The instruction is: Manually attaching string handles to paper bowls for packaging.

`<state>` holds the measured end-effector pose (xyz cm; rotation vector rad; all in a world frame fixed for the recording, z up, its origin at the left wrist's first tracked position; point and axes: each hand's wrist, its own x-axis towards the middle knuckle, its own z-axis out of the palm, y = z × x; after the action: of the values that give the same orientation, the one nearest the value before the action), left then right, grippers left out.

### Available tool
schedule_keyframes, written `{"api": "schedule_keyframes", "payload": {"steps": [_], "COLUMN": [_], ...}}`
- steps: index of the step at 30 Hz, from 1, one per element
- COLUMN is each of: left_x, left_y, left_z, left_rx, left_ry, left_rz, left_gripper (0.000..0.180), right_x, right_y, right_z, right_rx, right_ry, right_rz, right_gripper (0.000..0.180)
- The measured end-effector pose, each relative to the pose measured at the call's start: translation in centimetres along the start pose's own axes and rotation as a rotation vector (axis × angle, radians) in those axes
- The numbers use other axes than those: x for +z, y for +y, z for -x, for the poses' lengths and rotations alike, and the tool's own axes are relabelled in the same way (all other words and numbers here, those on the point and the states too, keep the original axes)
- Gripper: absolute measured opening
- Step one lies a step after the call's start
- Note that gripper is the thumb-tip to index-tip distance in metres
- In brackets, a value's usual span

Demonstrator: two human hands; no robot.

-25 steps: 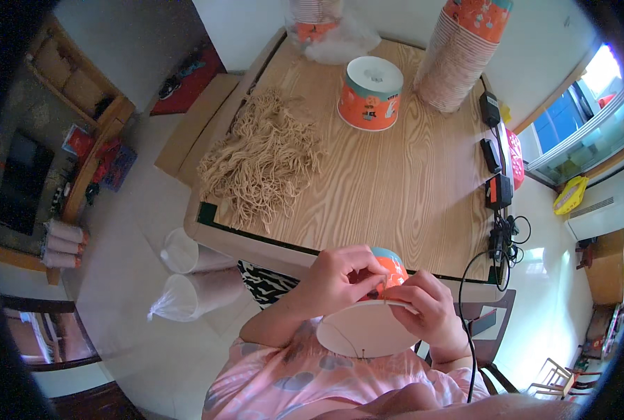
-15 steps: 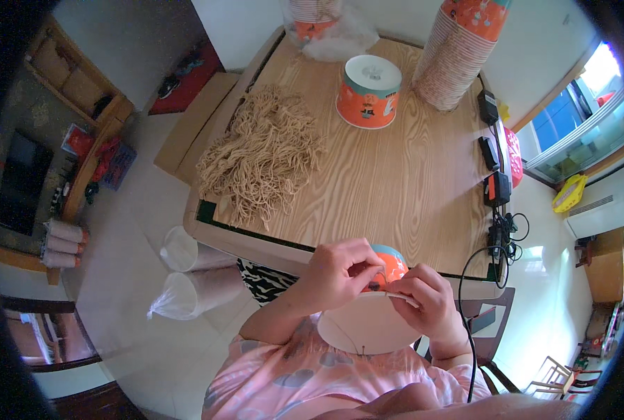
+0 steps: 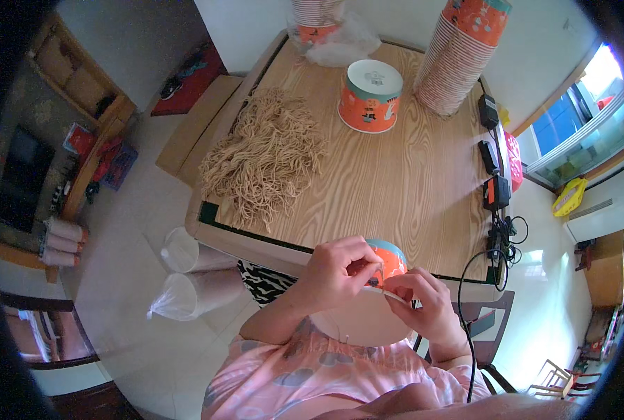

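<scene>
Orange tub (image 3: 368, 316) has shifted slightly left; right fingers (image 3: 411, 283) grip it, left fingers (image 3: 358, 253) pinch, maybe something thin, work looks unfinished.

A round paper bucket (image 3: 368, 318) sits at about 5 o'clock from the middle of the view, tipped on its side, its wide open mouth toward 6 o'clock and its narrower end toward 12 o'clock. The inside is plain white. The outer wall is bright orange with small printed figures, and a teal band circles the far, narrow end. The mouth's rim is pale and looks round and uncrushed where it shows; stretches near 10 and 2 o'clock are hidden. Near 7 o'clock on the mouth a thin strand (image 3: 347, 339) shows at the edge, too small to trace fully.
</scene>
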<state>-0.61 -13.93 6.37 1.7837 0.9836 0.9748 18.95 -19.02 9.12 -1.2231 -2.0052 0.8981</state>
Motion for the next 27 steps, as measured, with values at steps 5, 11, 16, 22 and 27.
{"api": "schedule_keyframes", "payload": {"steps": [5, 11, 16, 22, 27], "left_x": [0.1, 0.5, 0.1, 1.6, 5.8], "left_y": [-0.1, -0.9, -0.5, 2.8, 2.2], "left_z": [-0.1, -0.2, -0.5, -0.2, 1.8], "left_rx": [-0.023, -0.011, -0.071, 0.314, 0.227], "left_ry": [-0.004, 0.033, 0.089, 0.150, -0.035], "left_rz": [0.014, -0.012, -0.010, -0.353, -0.165], "left_gripper": [0.004, 0.003, 0.004, 0.015, 0.016], "right_x": [0.1, -0.2, 0.3, 0.8, 1.1], "right_y": [0.5, 0.7, 1.9, 3.0, 5.1], "right_z": [-0.1, -0.6, -1.2, -3.9, -8.3], "right_rx": [-0.053, -0.085, -0.029, 0.032, 0.180], "right_ry": [0.020, -0.010, 0.029, 0.319, 0.573], "right_rz": [0.045, 0.077, 0.063, 0.143, 0.055], "right_gripper": [0.024, 0.023, 0.020, 0.012, 0.014]}}
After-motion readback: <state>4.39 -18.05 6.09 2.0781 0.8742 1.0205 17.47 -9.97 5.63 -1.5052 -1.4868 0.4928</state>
